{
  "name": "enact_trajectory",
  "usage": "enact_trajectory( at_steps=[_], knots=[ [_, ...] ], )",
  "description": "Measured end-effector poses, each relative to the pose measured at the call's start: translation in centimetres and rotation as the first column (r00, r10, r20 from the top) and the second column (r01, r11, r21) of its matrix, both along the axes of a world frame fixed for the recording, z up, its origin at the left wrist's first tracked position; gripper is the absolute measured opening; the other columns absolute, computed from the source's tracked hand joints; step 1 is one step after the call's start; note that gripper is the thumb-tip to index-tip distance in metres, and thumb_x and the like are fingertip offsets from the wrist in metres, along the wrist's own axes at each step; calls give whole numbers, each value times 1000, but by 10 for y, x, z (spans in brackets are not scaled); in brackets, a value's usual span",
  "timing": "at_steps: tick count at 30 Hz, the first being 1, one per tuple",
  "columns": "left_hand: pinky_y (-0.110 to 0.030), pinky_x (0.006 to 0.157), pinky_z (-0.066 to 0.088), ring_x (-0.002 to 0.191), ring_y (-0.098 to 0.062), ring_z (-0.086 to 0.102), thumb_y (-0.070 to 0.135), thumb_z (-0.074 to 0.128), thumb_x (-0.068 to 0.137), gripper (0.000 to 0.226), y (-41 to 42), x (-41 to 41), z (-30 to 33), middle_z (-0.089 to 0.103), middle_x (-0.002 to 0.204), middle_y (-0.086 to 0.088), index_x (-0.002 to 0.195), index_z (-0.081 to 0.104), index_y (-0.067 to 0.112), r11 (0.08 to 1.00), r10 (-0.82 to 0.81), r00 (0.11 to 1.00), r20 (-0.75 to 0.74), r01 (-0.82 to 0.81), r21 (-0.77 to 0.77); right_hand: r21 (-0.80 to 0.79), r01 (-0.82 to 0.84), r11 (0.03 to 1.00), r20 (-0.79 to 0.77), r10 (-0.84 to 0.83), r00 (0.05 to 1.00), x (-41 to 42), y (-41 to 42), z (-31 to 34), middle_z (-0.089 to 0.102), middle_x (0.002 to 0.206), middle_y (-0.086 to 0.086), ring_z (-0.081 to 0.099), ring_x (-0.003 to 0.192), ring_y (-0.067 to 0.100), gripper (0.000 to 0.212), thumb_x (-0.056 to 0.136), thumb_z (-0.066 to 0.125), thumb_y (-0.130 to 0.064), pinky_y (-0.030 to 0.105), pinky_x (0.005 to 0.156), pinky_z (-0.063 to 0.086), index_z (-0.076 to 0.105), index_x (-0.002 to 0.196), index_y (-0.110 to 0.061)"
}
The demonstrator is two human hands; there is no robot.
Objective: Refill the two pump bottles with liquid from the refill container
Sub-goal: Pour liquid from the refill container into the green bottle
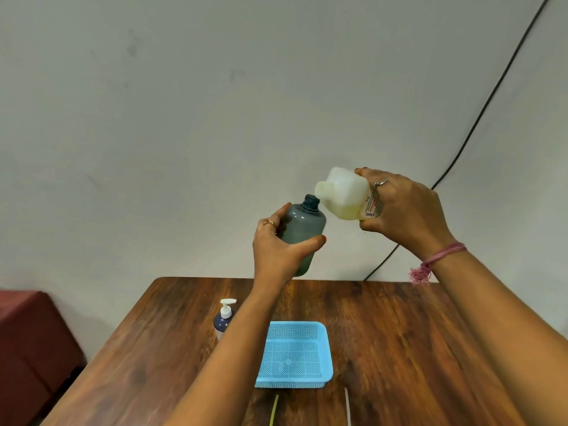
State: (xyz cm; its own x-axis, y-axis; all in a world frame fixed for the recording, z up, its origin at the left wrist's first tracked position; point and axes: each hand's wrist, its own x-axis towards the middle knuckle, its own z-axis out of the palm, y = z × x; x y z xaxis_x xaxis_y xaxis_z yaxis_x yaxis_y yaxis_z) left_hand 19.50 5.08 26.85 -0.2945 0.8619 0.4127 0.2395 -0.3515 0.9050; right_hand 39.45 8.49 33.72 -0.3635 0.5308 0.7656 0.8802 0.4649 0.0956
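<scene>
The left hand [278, 244] grips a grey, translucent bottle [302, 238] with its cap off, fingers curled round the far side and thumb across the near side, holding it up in the air above the worktop [399, 333]. The bottle leans slightly, its threaded open neck pointing up and toward the right hand.

The right hand [402, 210] grips a whitish refill container [344, 196] by its base end, tipped on its side so that the spout points toward the left hand and sits just above and beside the grey bottle's neck. Pale yellowish liquid lies along the lower side of the container. A label under the right hand's fingers carries red and black print; only the letters "CHG" can be read, the rest being too small and partly covered. There is a ring on a finger of each hand, and a pink thread band [439, 256] is tied round the right wrist.

Below the left forearm, on the worktop, stands a dark pump bottle [223, 321] with a white pump head. Below and between the hands lies a light blue mesh basket [295, 355] on the wood. A black cable [479, 118] runs down the wall behind the right hand.
</scene>
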Motion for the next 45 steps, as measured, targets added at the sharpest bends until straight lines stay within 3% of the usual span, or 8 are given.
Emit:
enact_trajectory(
  at_steps=[6,15,45],
  knots=[
    [0,60,45,94,0,51,19,89,64,86,-3,6,0,47,124,3,139,47,23,1000,-8,1000,16,8,-3,30,1,1000,25,-2,1000,5,-4,3,71,105,9,68,85,31,78,51,90,-21,35,66,55,59,123,-12],
    [0,63,47,104,-10,50,18,89,63,87,-5,9,0,48,123,3,139,47,23,1000,5,1000,29,-4,-2,52,10,999,54,-13,998,7,-4,8,71,106,8,69,85,30,82,43,91,-18,35,67,55,62,120,-12],
    [-1,59,45,95,0,52,16,90,62,86,5,2,-8,48,124,3,137,48,21,1000,-20,996,90,20,3,-1,85,996,103,-85,991,-6,1,7,70,107,6,67,88,29,80,51,89,-22,32,68,53,59,124,-15]
  ],
)
